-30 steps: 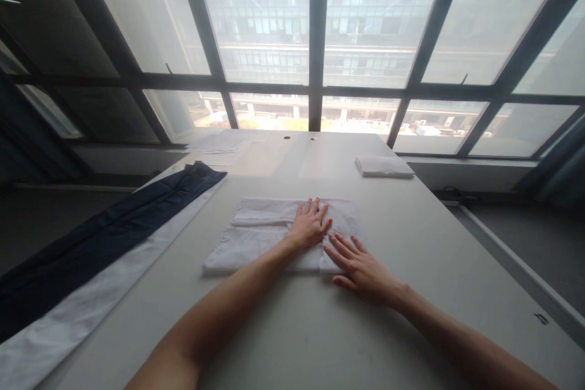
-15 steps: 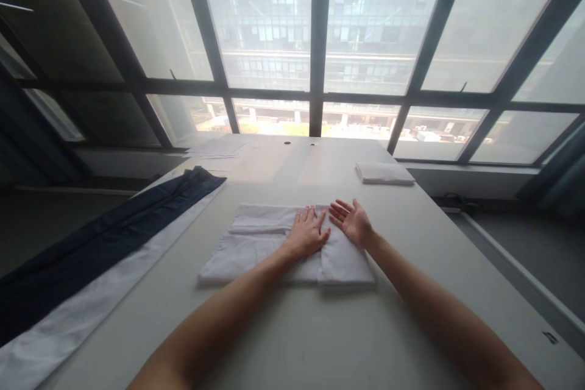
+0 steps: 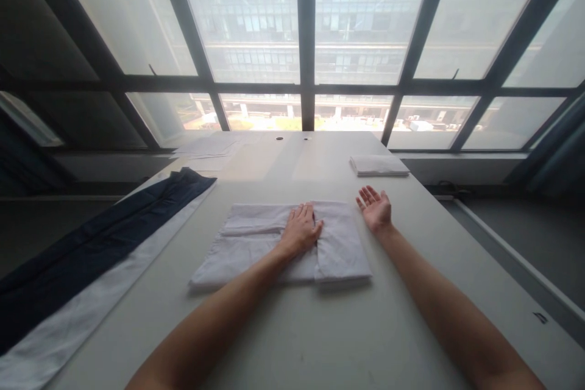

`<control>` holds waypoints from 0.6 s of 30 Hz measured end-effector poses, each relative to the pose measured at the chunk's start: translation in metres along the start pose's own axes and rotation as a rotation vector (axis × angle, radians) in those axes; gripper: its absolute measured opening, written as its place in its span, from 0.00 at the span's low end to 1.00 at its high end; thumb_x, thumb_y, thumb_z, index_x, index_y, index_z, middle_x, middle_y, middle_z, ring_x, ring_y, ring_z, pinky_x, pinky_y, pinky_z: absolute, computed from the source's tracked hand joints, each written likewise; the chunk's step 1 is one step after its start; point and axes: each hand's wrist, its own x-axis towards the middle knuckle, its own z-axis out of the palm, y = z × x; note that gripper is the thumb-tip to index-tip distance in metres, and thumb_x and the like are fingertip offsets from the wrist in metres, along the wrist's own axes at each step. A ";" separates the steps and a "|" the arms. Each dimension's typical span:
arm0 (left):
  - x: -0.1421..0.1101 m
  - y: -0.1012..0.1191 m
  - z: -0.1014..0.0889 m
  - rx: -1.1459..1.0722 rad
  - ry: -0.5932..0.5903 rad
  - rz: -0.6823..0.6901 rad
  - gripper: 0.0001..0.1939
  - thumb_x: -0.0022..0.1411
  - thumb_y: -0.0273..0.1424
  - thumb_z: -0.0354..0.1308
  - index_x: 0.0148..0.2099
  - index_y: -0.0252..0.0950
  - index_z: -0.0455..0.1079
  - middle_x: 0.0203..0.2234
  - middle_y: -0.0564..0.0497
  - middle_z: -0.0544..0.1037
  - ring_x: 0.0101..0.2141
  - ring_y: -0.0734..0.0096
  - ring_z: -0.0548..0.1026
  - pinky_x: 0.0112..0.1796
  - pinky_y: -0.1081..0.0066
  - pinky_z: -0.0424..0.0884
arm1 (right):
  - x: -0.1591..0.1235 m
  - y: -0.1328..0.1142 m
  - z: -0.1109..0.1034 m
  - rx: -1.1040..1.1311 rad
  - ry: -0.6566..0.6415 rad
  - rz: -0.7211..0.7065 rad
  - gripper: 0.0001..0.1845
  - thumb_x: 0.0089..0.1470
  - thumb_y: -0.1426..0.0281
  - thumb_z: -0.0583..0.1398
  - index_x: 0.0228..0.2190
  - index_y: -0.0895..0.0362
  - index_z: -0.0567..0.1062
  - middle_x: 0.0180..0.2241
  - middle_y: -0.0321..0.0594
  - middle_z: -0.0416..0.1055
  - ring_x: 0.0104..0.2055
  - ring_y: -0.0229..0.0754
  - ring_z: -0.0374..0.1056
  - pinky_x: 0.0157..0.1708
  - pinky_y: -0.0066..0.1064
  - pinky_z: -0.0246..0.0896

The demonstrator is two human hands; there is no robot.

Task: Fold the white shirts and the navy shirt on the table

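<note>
Pressing down on a rectangular, white, thin-fabric cloth [image 3: 342,256], the left hand [image 3: 300,228] has its fingers extended and grips nothing. The cloth lies flat near the middle of a smooth white table [image 3: 274,335]. The right hand [image 3: 375,212] is just beside the cloth's right edge, apart from it, palm turned up, fingers loosely curled and empty; whether it touches the table cannot be told. As to progress, the right-hand end is laid over as a flap, its edge running beside the left thumb. The left portion shows a long crosswise crease, slight wrinkling and no matching flap; folding is judged part done, with that side and the smoothing outstanding. Well apart, a compact stack of folded white cloth [image 3: 380,165] sits near the table's far right corner, apparently finished.
</note>
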 end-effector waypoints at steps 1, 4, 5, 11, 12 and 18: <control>0.001 -0.001 0.002 -0.005 0.009 -0.008 0.34 0.73 0.46 0.43 0.72 0.30 0.51 0.68 0.37 0.59 0.68 0.50 0.55 0.65 0.53 0.49 | -0.003 0.001 0.003 -0.012 0.001 -0.025 0.28 0.61 0.48 0.45 0.44 0.50 0.76 0.57 0.46 0.71 0.59 0.49 0.67 0.57 0.52 0.63; 0.003 -0.002 0.005 -0.010 0.048 -0.014 0.31 0.74 0.45 0.43 0.70 0.31 0.56 0.68 0.36 0.60 0.68 0.49 0.55 0.64 0.52 0.51 | -0.016 0.004 0.014 -0.047 0.020 -0.080 0.23 0.58 0.51 0.53 0.43 0.52 0.77 0.56 0.46 0.73 0.59 0.50 0.67 0.56 0.49 0.64; 0.004 -0.003 0.005 -0.013 0.063 -0.018 0.30 0.75 0.44 0.42 0.70 0.31 0.56 0.67 0.36 0.60 0.68 0.49 0.55 0.64 0.52 0.52 | -0.020 0.004 0.019 -0.071 0.021 -0.100 0.22 0.56 0.53 0.56 0.42 0.53 0.78 0.55 0.47 0.74 0.59 0.50 0.67 0.55 0.48 0.64; 0.005 -0.006 0.002 -0.022 0.106 0.000 0.28 0.76 0.40 0.41 0.68 0.27 0.58 0.64 0.34 0.66 0.65 0.54 0.61 0.62 0.57 0.56 | -0.035 0.004 0.032 -0.278 -0.051 -0.195 0.21 0.55 0.55 0.58 0.39 0.56 0.82 0.54 0.50 0.75 0.58 0.53 0.68 0.55 0.48 0.62; 0.004 -0.006 0.002 -0.011 0.105 0.012 0.28 0.76 0.39 0.42 0.68 0.26 0.59 0.64 0.34 0.66 0.65 0.54 0.61 0.63 0.57 0.56 | -0.035 0.003 0.032 -0.287 -0.050 -0.192 0.21 0.54 0.55 0.58 0.39 0.56 0.82 0.54 0.50 0.75 0.58 0.53 0.68 0.55 0.48 0.63; 0.001 -0.002 0.002 0.031 0.099 -0.035 0.27 0.75 0.36 0.42 0.67 0.23 0.61 0.64 0.32 0.64 0.66 0.49 0.58 0.63 0.55 0.54 | -0.032 0.003 0.032 -0.334 -0.042 -0.175 0.21 0.53 0.55 0.58 0.39 0.55 0.82 0.52 0.48 0.77 0.57 0.52 0.69 0.53 0.46 0.64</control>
